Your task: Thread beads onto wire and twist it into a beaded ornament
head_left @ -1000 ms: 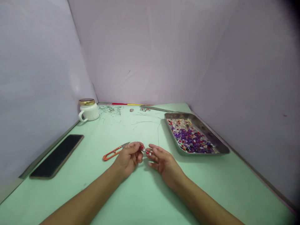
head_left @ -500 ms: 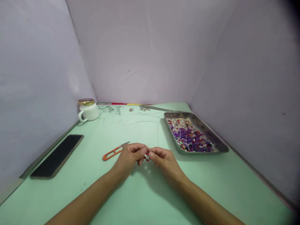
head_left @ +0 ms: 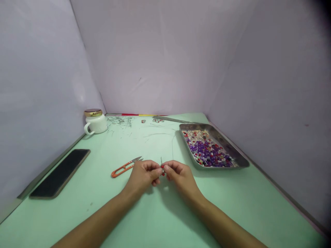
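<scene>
Between my two hands is a small cluster of red and clear beads (head_left: 162, 170), with a short wire end sticking up from it. My left hand (head_left: 143, 175) pinches the cluster from the left with thumb and fingers. From the right, my right hand (head_left: 180, 175) pinches the same cluster, its fingertips close to the left ones. Orange-handled snips (head_left: 123, 169) lie on the green table just left of my left hand. The metal tray (head_left: 192, 159) of purple, red, white and dark beads stands to the right, beyond my right hand.
A black phone (head_left: 62, 172) lies at the left. Behind it stands a white mug (head_left: 97, 124) with a gold-rimmed lid. Wire scraps (head_left: 120, 121), small beaded pieces (head_left: 158, 120) and a bundle of long wires (head_left: 173, 120) lie along the back of the table.
The bead cluster has turned a little between my fingers, and a wire end now shows above it. The whole view has shifted slightly.
</scene>
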Tool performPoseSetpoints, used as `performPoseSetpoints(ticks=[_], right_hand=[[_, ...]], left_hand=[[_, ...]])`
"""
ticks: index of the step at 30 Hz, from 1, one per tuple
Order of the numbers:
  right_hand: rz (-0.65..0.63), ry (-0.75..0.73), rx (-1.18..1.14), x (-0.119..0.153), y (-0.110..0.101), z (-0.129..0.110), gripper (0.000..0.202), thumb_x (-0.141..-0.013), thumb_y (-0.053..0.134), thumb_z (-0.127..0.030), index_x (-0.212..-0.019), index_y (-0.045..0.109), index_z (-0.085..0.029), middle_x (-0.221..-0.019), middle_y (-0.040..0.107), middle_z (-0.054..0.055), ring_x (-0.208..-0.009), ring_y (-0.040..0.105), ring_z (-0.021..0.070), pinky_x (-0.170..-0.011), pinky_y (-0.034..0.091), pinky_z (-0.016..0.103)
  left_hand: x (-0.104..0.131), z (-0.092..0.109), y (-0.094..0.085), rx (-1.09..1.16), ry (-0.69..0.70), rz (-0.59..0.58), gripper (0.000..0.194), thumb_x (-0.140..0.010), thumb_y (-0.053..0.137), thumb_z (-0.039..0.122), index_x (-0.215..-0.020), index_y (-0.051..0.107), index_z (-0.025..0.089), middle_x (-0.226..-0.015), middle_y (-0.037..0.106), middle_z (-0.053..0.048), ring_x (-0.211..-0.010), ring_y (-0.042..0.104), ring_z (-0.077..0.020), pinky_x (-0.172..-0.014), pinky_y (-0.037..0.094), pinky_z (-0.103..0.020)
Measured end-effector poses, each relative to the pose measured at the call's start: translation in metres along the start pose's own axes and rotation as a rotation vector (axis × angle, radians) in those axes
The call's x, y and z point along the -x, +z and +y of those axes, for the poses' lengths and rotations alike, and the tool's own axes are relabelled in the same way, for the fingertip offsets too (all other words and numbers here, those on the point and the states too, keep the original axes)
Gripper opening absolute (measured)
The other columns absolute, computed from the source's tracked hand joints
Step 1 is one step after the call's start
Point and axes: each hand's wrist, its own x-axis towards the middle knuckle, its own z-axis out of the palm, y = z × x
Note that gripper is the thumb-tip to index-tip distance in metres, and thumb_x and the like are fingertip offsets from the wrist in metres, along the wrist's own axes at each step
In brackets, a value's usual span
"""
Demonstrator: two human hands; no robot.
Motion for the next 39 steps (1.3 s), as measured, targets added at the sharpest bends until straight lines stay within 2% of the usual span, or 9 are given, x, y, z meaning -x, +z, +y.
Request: performPoseSetpoints(ticks=[7, 16, 20, 23, 26, 28, 33, 36, 39], right_hand=[[-0.005, -0.024, 0.074, 0.004, -0.002, -0.007, 0.013, -0.068, 0.059, -0.026, -0.069, 0.065, -0.015, -0.062, 0.064, 0.003, -0.060, 0.056, 0.0146, -0.059, 0.044, 0.026], [-0.004, -0.057, 0.060, 0.005, -0.001, -0.009, 0.013, -0.070, 0.058, -0.026, -0.071, 0.067, -0.015, -0.063, 0.065, 0.004, -0.062, 0.059, 0.0161, -0.061, 0.046, 0.028], [-0.017, -0.190, 0.190, 0.006, -0.001, -0.007, 0.015, -0.071, 0.058, -0.022, -0.083, 0.068, -0.019, -0.080, 0.065, 0.005, -0.068, 0.058, 0.0163, -0.064, 0.046, 0.029], [-0.010, -0.331, 0.318, 0.006, -0.003, -0.005, 0.022, -0.072, 0.057, -0.019, -0.092, 0.066, -0.024, -0.082, 0.063, 0.004, -0.066, 0.056, 0.0154, -0.063, 0.045, 0.030], [-0.015, -0.486, 0.458, 0.005, -0.009, -0.005, 0.031, -0.073, 0.055, -0.015, -0.100, 0.063, -0.029, -0.079, 0.063, 0.004, -0.071, 0.053, 0.0183, -0.067, 0.042, 0.033], [-0.049, -0.573, 0.560, 0.004, -0.013, -0.007, 0.039, -0.073, 0.053, -0.012, -0.106, 0.059, -0.032, -0.079, 0.063, 0.004, -0.074, 0.050, 0.0201, -0.068, 0.041, 0.034], [-0.149, -0.733, 0.759, -0.001, -0.020, -0.008, 0.048, -0.076, 0.045, -0.008, -0.119, 0.049, -0.031, -0.074, 0.063, 0.002, -0.074, 0.049, 0.0194, -0.088, 0.031, 0.046], [-0.019, -0.730, 0.680, 0.000, -0.019, -0.008, 0.046, -0.074, 0.049, -0.010, -0.116, 0.051, -0.029, -0.097, 0.060, 0.005, -0.094, 0.048, 0.0223, -0.096, 0.022, 0.049], [0.219, -0.454, 0.317, 0.000, -0.017, -0.011, 0.043, -0.071, 0.058, -0.017, -0.113, 0.052, -0.026, -0.115, 0.051, 0.008, -0.104, 0.045, 0.0229, -0.092, 0.033, 0.044]], left_hand=[[0.001, -0.003, -0.002, -0.082, 0.067, 0.013, 0.013, -0.066, 0.056, 0.022, -0.059, 0.060, 0.012, -0.043, 0.055, 0.000, -0.041, 0.047, -0.0102, -0.044, 0.038, -0.021], [0.002, -0.002, 0.000, -0.076, 0.102, 0.041, 0.011, -0.066, 0.056, 0.021, -0.059, 0.059, 0.013, -0.042, 0.054, 0.000, -0.041, 0.047, -0.0104, -0.044, 0.039, -0.022], [0.002, 0.000, 0.001, 0.045, 0.076, 0.024, 0.013, -0.066, 0.058, 0.024, -0.059, 0.057, 0.012, -0.043, 0.055, -0.001, -0.042, 0.049, -0.0114, -0.046, 0.042, -0.023], [0.002, 0.001, 0.000, 0.085, 0.075, -0.027, 0.014, -0.065, 0.060, 0.025, -0.060, 0.058, 0.012, -0.045, 0.055, -0.001, -0.043, 0.050, -0.0115, -0.046, 0.041, -0.023], [0.003, 0.003, -0.004, 0.028, 0.134, 0.094, 0.015, -0.062, 0.064, 0.024, -0.073, 0.061, 0.013, -0.057, 0.059, -0.002, -0.053, 0.053, -0.0127, -0.051, 0.041, -0.022], [0.003, 0.005, -0.008, -0.037, 0.188, 0.117, 0.017, -0.063, 0.064, 0.024, -0.077, 0.061, 0.015, -0.065, 0.061, -0.002, -0.060, 0.054, -0.0132, -0.055, 0.041, -0.022], [0.001, 0.006, -0.013, -0.221, 0.160, -0.056, 0.011, -0.066, 0.057, 0.020, -0.058, 0.061, 0.014, -0.051, 0.053, 0.002, -0.048, 0.043, -0.0086, -0.047, 0.032, -0.020], [-0.002, 0.001, -0.013, -0.130, 0.104, -0.081, 0.010, -0.065, 0.059, 0.021, -0.059, 0.061, 0.013, -0.049, 0.053, 0.001, -0.049, 0.045, -0.0093, -0.050, 0.034, -0.021], [-0.005, -0.005, -0.011, 0.121, 0.048, -0.044, 0.015, -0.067, 0.060, 0.027, -0.064, 0.061, 0.013, -0.057, 0.057, -0.002, -0.052, 0.049, -0.0097, -0.053, 0.038, -0.022]])
